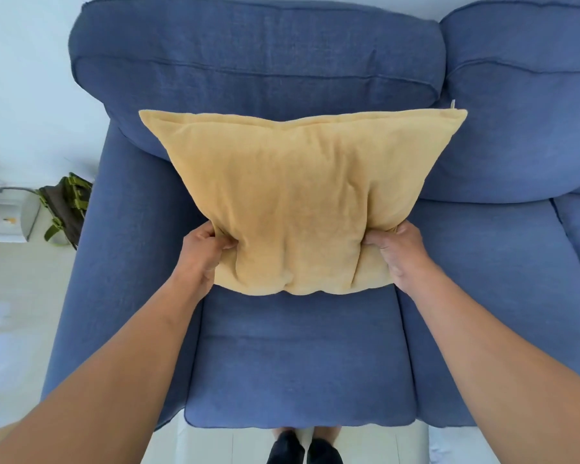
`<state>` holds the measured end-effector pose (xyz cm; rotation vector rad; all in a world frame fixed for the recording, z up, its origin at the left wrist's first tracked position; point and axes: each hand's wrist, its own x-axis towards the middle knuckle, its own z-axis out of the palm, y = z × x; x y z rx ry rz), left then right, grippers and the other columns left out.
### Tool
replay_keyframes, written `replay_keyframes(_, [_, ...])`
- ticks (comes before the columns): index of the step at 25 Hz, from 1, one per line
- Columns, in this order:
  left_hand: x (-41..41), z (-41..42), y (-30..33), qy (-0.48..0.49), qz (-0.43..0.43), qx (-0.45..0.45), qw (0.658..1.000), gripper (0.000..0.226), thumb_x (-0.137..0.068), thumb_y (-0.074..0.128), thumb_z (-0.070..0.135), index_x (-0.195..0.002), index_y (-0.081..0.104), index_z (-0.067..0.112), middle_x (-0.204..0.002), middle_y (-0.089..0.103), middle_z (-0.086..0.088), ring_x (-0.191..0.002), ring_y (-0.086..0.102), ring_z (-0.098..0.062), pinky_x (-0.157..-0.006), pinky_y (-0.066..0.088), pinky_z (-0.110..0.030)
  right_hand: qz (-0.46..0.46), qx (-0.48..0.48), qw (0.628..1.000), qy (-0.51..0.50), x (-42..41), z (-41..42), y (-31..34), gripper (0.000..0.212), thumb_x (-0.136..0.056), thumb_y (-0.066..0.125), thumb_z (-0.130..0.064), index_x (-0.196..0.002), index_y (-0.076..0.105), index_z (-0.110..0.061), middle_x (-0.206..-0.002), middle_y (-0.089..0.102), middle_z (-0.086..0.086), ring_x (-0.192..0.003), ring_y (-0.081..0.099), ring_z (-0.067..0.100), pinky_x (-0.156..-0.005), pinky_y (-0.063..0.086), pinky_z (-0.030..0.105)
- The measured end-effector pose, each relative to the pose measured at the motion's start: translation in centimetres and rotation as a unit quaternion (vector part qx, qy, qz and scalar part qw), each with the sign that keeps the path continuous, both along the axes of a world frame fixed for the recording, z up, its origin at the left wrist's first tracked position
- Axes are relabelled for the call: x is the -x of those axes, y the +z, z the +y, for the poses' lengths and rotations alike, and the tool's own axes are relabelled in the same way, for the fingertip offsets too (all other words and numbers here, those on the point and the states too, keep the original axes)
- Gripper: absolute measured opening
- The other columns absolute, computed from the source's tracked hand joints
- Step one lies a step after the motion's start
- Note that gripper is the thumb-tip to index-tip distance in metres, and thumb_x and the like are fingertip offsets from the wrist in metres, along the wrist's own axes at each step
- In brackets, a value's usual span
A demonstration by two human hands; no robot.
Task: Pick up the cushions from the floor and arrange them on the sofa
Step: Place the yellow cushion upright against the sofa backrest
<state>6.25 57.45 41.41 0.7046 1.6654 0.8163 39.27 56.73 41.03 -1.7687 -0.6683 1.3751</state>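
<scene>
While both hands [302,252] pinch the cushion's [298,202] lower corners, we lean it upright against the sofa [258,61] back.

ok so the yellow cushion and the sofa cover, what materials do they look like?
Yellow cushion: looks like a soft, matte, fleecy or terry-like fabric; fuzzy nap, deep dimples where the left hand and right hand pinch it, so a loose soft fill. Exact fibre unclear.
Sofa: blue woven upholstery, matte, linen- or cotton-like; fine weave grain, piped seams.
</scene>
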Motion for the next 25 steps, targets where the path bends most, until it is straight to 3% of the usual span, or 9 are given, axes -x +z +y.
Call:
replay_keyframes(2, [0.3, 1.4, -2.1, 0.012, -0.005, -0.003, 1.0, 0.032, -0.08, 0.065, -0.012, -0.095, 0.079, 0.013, -0.105, 0.081, -0.011, -0.099, 0.075, -0.026, -0.082, 0.06, -0.037, -0.011, -0.004, 1.0, 0.004, 0.0, 1.3, -1.9, 0.048, -0.071, 0.082, 0.004, -0.115, 0.071, -0.009, -0.105, 0.082, 0.004, -0.101, 0.076, 0.023, -0.092, 0.06, 0.045])
replay_keyframes(5, [0.3, 2.5, -5.4, 0.001, 0.001, 0.021, 1.0, 0.034, -0.082, 0.066, -0.011, -0.09, 0.077, 0.02, -0.089, 0.082, 0.004, -0.09, 0.073, -0.017, -0.061, 0.056, -0.021, -0.023, 0.026, 0.999, 0.031, 0.2, 2.5, -4.9, 0.054, -0.072, 0.085, 0.003, -0.123, 0.069, -0.005, -0.113, 0.078, 0.008, -0.107, 0.073, 0.025, -0.098, 0.057, 0.046])
replay_keyframes(9, [-0.2, 3.9, -7.6, 0.015, -0.011, 0.026, 0.999, 0.042, -0.082, 0.067, -0.01, -0.097, 0.079, 0.027, -0.097, 0.083, 0.005, -0.098, 0.076, -0.017, -0.08, 0.061, -0.033, -0.01, 0.044, 0.998, 0.032, 0.5, 3.5, -6.6, 0.064, -0.074, 0.087, -0.002, -0.133, 0.063, -0.011, -0.122, 0.074, 0.006, -0.112, 0.069, 0.023, -0.091, 0.054, 0.038])
replay_keyframes(13, [1.0, 6.5, -5.6, 0.013, -0.01, 0.028, 0.999, 0.034, -0.078, 0.061, -0.009, -0.096, 0.076, 0.016, -0.097, 0.081, -0.001, -0.098, 0.072, -0.025, -0.08, 0.055, -0.033, 0.01, 0.021, 1.0, -0.008, -1.3, 5.9, -3.8, 0.054, -0.076, 0.077, -0.004, -0.127, 0.064, -0.016, -0.114, 0.076, 0.001, -0.108, 0.071, 0.024, -0.081, 0.056, 0.038])
replay_keyframes(15, [2.2, 9.3, -2.9, 0.042, -0.043, -0.01, 0.998, 0.027, -0.072, 0.057, 0.0, -0.089, 0.072, 0.014, -0.092, 0.076, -0.002, -0.097, 0.065, -0.028, -0.082, 0.053, -0.037, 0.04, -0.028, 0.997, -0.062, -2.8, 9.0, -0.8, 0.042, -0.077, 0.07, -0.013, -0.119, 0.065, -0.014, -0.113, 0.074, 0.001, -0.104, 0.069, 0.024, -0.085, 0.055, 0.041])
replay_keyframes(18, [3.6, 14.7, 1.8, 0.081, -0.099, -0.091, 0.988, 0.013, -0.079, 0.064, 0.035, -0.081, 0.073, 0.026, -0.078, 0.074, 0.009, -0.084, 0.066, -0.019, -0.078, 0.054, -0.035, 0.08, -0.094, 0.983, -0.137, -4.2, 14.5, 3.9, 0.035, -0.073, 0.074, -0.042, -0.101, 0.068, -0.021, -0.104, 0.077, -0.008, -0.091, 0.072, 0.013, -0.08, 0.057, 0.039])
replay_keyframes(21, [3.6, 17.8, 3.7, 0.051, -0.022, -0.095, 0.994, 0.049, -0.073, 0.072, 0.073, -0.097, 0.077, 0.03, -0.097, 0.081, 0.012, -0.093, 0.075, -0.011, -0.08, 0.059, -0.034, -0.047, -0.06, 0.992, -0.1, -3.8, 16.8, 5.8, 0.05, -0.07, 0.08, -0.063, -0.102, 0.072, -0.026, -0.108, 0.078, -0.007, -0.101, 0.074, 0.014, -0.081, 0.062, 0.04])
replay_keyframes(23, [3.4, 17.5, 3.7, 0.032, 0.061, -0.111, 0.991, 0.033, -0.079, 0.077, 0.061, -0.092, 0.072, 0.032, -0.101, 0.076, 0.011, -0.097, 0.071, -0.008, -0.088, 0.06, -0.038, -0.135, -0.048, 0.989, -0.042, -3.5, 15.8, 5.5, 0.038, -0.082, 0.08, -0.047, -0.104, 0.075, -0.017, -0.111, 0.077, 0.0, -0.108, 0.072, 0.02, -0.089, 0.062, 0.041])
replay_keyframes(25, [3.8, 16.5, 3.9, 0.047, 0.092, -0.145, 0.984, 0.016, -0.086, 0.078, 0.046, -0.082, 0.072, 0.032, -0.091, 0.073, 0.016, -0.087, 0.067, -0.002, -0.09, 0.059, -0.033, -0.14, -0.064, 0.986, -0.057, -4.4, 14.3, 5.2, 0.024, -0.091, 0.077, -0.035, -0.102, 0.076, -0.013, -0.113, 0.077, 0.007, -0.109, 0.073, 0.025, -0.096, 0.061, 0.044])
